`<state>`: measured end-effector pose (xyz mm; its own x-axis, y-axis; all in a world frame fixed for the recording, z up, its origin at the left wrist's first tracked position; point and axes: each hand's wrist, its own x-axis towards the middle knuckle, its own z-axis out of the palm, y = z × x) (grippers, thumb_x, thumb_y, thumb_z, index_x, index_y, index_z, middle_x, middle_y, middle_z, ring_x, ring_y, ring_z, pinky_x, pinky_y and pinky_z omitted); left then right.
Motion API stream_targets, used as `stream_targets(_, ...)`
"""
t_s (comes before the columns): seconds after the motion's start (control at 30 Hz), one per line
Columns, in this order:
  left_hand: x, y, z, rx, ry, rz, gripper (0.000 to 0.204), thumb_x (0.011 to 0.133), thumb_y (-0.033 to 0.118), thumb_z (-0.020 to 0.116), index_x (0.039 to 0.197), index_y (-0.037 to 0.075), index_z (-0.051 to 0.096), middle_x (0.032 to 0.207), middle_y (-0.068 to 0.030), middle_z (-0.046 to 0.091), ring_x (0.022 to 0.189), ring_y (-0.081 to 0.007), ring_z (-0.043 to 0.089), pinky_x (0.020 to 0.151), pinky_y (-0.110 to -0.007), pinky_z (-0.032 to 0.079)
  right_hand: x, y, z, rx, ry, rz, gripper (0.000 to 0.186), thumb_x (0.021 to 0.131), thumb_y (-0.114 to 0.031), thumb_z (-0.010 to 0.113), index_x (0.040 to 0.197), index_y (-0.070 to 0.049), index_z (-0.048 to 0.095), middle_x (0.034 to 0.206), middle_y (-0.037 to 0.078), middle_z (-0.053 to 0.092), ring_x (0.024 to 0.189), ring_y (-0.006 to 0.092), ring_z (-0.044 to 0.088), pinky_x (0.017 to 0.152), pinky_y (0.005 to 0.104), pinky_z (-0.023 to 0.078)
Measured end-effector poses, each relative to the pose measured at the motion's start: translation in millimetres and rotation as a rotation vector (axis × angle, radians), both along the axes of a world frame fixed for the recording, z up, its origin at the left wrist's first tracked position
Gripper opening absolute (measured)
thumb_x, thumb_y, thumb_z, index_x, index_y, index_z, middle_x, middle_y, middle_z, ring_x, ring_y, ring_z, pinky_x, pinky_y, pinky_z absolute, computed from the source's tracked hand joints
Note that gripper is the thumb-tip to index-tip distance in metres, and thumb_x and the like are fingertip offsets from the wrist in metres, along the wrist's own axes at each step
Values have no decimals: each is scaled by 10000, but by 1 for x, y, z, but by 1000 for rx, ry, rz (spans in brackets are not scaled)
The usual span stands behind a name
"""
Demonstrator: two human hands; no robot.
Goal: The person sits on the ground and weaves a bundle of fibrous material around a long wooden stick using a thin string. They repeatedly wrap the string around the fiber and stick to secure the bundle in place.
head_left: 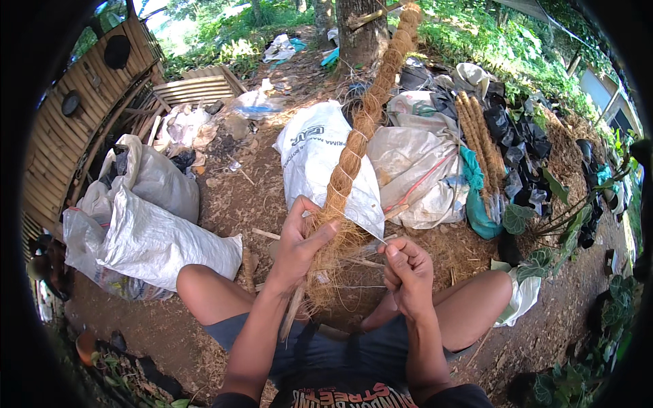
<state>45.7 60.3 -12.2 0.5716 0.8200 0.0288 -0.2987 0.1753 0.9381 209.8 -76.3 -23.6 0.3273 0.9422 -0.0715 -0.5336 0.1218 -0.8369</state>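
Observation:
A long brown coir-fibre pole (371,122), bound in loops of pale string, slants from my lap up toward the top of the view. My left hand (303,248) grips its lower part, where loose fibres (331,272) fray out around a wooden stick (292,313). Right of the pole, my right hand (407,268) pinches a thin white string (367,231) that runs taut to the pole. Behind the binding lies a white printed sack (306,146). My bent bare legs frame both hands.
Bulky sacks (153,245) sit at left before a bamboo wall (64,149). More sacks (415,183), upright fibre poles (479,136) and black plastic bags (524,163) lie at right. A tree trunk (360,44) stands behind; leafy plants (537,265) edge the dirt ground (224,170).

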Motion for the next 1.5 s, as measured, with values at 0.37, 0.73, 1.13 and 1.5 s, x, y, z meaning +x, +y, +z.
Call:
stream_targets(0.37, -25, -13, -51, -285, -199, 48, 338, 919, 66, 680, 1179, 92, 466, 905, -38, 595, 567, -89, 543, 457, -236, 432, -23, 37, -31, 11, 136, 155, 186, 1052, -200, 603, 992, -33, 659, 685, -64, 449, 559, 36, 327, 515, 218, 277)
stream_targets(0.73, -41, -24, -73, -418, -227, 57, 552, 892, 207, 679, 1355, 19, 444, 725, -54, 542, 455, -87, 437, 392, -229, 351, -43, 57, -33, 20, 566, 264, 157, 1065, -233, 557, 979, -142, 462, 792, -13, 397, 590, 63, 376, 425, 174, 244)
stream_targets(1.13, -49, -27, -85, -517, -337, -77, 568, 841, 185, 746, 1309, -14, 493, 774, -83, 573, 497, -136, 497, 408, -268, 375, -39, 76, 0, -155, -799, 495, 337, 950, -288, 764, 1065, 24, 705, 641, -29, 385, 616, 56, 326, 521, 275, 300)
stream_targets(1.5, -46, -28, -79, -381, -49, -78, 503, 914, 136, 752, 1361, 11, 555, 1023, -66, 638, 921, -156, 653, 836, -291, 526, -22, 76, -1, -142, -849, 435, 266, 929, -258, 786, 929, 1, 723, 598, -25, 433, 601, 44, 337, 508, 284, 311)
